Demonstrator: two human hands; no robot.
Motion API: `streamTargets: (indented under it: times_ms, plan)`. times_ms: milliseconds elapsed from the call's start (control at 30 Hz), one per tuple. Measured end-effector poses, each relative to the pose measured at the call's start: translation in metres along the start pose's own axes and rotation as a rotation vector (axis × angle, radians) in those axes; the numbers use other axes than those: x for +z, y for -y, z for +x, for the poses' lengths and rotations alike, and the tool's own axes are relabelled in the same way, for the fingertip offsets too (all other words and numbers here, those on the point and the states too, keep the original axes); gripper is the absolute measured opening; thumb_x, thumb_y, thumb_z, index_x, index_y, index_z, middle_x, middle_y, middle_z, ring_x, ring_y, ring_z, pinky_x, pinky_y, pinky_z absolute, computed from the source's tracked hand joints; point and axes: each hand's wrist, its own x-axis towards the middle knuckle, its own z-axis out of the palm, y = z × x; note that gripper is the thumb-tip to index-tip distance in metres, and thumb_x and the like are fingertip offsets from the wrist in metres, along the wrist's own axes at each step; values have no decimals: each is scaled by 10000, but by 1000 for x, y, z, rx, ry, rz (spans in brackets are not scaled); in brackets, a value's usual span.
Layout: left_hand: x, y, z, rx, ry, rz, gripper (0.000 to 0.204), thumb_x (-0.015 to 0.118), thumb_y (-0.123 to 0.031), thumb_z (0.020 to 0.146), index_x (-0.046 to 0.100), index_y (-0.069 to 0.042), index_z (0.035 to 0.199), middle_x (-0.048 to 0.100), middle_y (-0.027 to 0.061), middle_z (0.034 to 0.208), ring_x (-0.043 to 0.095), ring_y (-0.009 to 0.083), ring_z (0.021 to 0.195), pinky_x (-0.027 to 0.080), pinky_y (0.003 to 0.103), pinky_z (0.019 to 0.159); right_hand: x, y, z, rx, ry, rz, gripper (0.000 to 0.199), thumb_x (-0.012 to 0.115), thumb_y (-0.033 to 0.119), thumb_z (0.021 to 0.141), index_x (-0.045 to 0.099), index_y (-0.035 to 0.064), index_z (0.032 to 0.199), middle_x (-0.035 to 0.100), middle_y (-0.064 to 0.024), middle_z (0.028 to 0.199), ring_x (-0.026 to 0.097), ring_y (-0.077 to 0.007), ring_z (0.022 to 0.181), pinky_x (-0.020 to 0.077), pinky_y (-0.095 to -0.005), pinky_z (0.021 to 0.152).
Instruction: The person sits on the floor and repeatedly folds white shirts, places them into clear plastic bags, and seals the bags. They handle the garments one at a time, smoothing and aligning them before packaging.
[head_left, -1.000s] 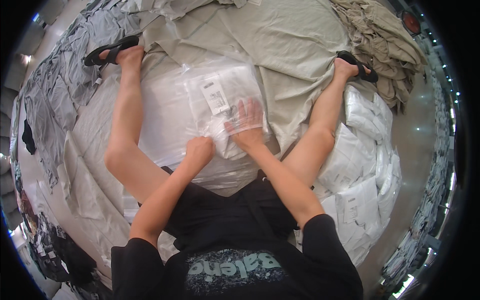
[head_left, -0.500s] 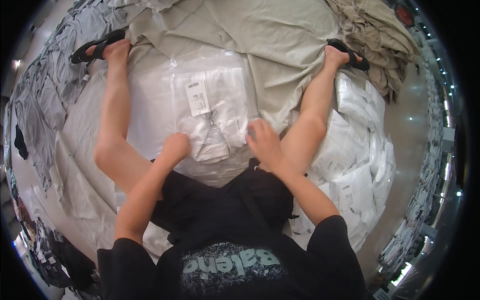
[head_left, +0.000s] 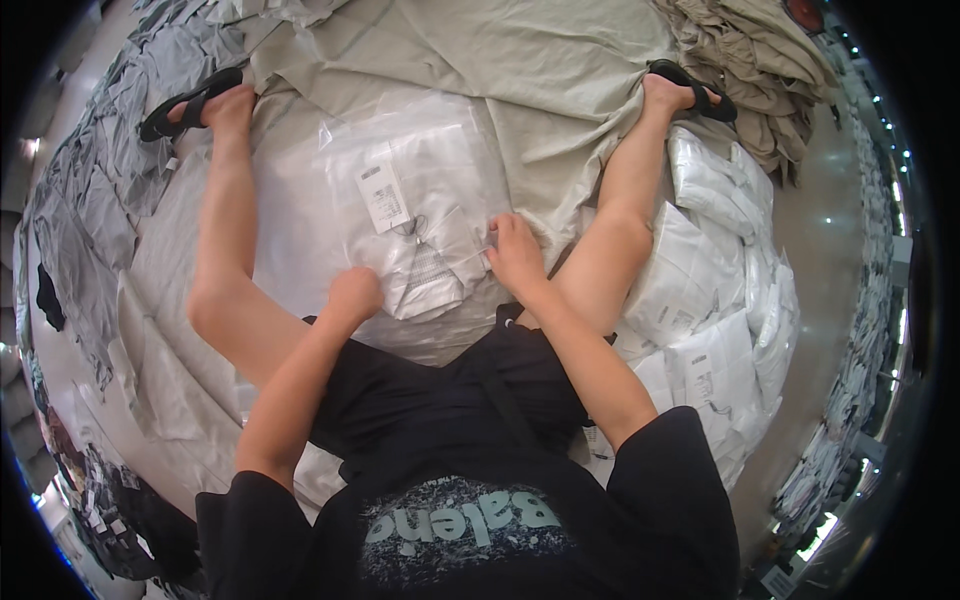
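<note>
Clear plastic garment bag [head_left: 420, 200]: white contents, white label. Spread fabric [head_left: 540, 70]: olive-beige. Sandals [head_left: 185, 100]: black. Shorts [head_left: 450, 400]: black. Stacked packets [head_left: 720, 300]: white.

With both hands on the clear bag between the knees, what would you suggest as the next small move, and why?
Probably slide the right hand outward along the clear plastic bag to press it flat. The left hand, closed into a fist, already rests on the bag's near edge, the folded white garment inside looks bunched near the hands, and the plastic is wrinkled on the beige fabric.
</note>
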Motion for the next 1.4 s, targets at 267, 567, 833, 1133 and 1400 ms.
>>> streamTargets:
  times_ms: [267,567,833,1133,1400]
  plan:
    - [-57,-9,-26,-7,38,-296,233,702,-178,847,704,50,799,757,236,840,744,419,796,593,497,736,-7,-10,-1,141,22,279,298,707,160,964,571,28,1194,694,-191,1047,706,-355,932,559,-468,837]
    - [-257,-35,-39,-41,-341,-998,71,599,-46,971,597,-4,1028,720,97,751,776,200,686,577,276,554,-163,83,91,156,122,761,212,721,189,998,643,34,1120,679,-29,764,579,-89,627,454,-280,568]
    - [-332,-42,-61,29,-489,-1315,24,586,-83,979,601,-85,961,682,42,707,722,168,615,477,247,536,-254,120,124,152,226,958,218,835,233,938,799,26,996,616,37,761,458,-51,618,355,-235,566]
    - [-312,-24,-83,25,-482,-1606,59,575,-59,980,606,-65,930,740,120,778,802,265,845,570,282,685,-225,109,80,-216,127,636,188,867,186,953,812,16,1010,631,59,774,506,-34,690,407,-225,622]
    - [-300,-14,-63,13,-677,-1625,95,552,-62,1004,638,-43,1036,754,120,867,804,292,928,582,312,769,-201,117,97,-184,69,858,140,844,144,973,790,15,968,642,57,816,519,-27,723,435,-219,658]
